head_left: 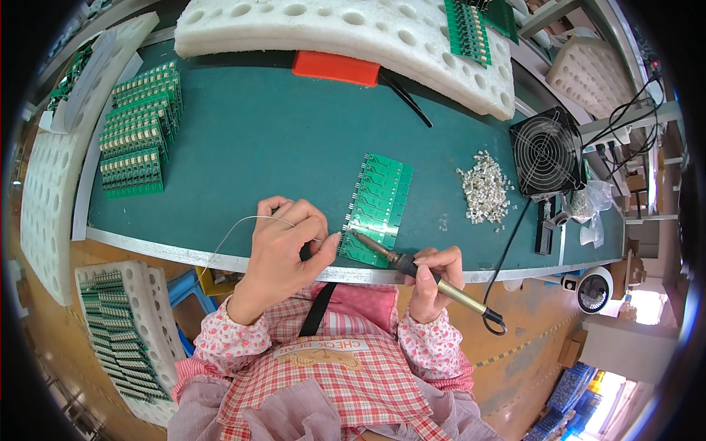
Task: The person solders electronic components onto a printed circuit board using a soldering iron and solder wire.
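Right hand (434,275) is wrapped tight around the handle of the soldering iron (412,268), fingers closed on it, and the tip sits right at the near left corner of the green circuit board panel (379,209). Left hand (283,242) is just left of the panel, fingertips pinched together on a thin solder wire (235,228), feeding its end toward that same corner where the iron tip is touching down. The wire loops out leftward from the hand and drops over the table's metal edge. The panel lies flat on the green table mat (272,140), tilted a little, near the front edge. To the right of the panel, a heap of small silver metal parts (485,191), and beyond that a black fan (546,153). Far left of the panel, stacks of green boards (140,132). Behind the panel, a red box (336,67) tucked under a white foam tray (346,29).
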Action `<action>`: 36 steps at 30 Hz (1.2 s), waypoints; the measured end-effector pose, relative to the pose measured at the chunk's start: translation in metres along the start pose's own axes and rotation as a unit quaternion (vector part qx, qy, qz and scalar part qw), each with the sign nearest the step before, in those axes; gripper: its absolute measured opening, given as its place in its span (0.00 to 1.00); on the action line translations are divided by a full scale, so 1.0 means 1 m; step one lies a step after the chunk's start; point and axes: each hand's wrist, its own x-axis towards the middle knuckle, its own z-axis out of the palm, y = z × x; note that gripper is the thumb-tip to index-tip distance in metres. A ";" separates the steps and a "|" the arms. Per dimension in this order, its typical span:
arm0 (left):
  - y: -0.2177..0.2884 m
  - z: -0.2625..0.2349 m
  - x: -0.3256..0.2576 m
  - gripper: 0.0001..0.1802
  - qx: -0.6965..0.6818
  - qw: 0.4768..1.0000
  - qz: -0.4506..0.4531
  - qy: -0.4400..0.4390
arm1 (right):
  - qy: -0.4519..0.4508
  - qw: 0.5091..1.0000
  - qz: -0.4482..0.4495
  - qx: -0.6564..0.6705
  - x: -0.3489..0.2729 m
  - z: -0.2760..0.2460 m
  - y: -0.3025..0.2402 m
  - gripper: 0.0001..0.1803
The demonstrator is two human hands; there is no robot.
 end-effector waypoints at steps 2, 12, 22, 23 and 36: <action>0.000 0.000 0.000 0.15 0.005 1.000 -0.001 -0.001 | 0.000 1.000 0.001 -0.005 0.000 -0.001 0.000 0.06; -0.001 0.000 0.000 0.15 -0.007 1.000 -0.003 0.000 | 0.006 1.000 -0.004 -0.016 -0.001 -0.001 0.001 0.07; 0.000 0.001 0.000 0.14 0.000 1.000 -0.013 0.008 | 0.010 1.000 -0.015 -0.024 0.000 -0.002 0.004 0.07; 0.000 0.001 0.000 0.13 -0.006 1.000 -0.019 0.011 | 0.003 0.999 -0.017 -0.028 0.000 -0.001 0.003 0.07; 0.001 0.002 0.001 0.12 0.015 1.000 -0.010 -0.003 | 0.009 1.000 -0.002 -0.017 0.001 0.001 0.000 0.07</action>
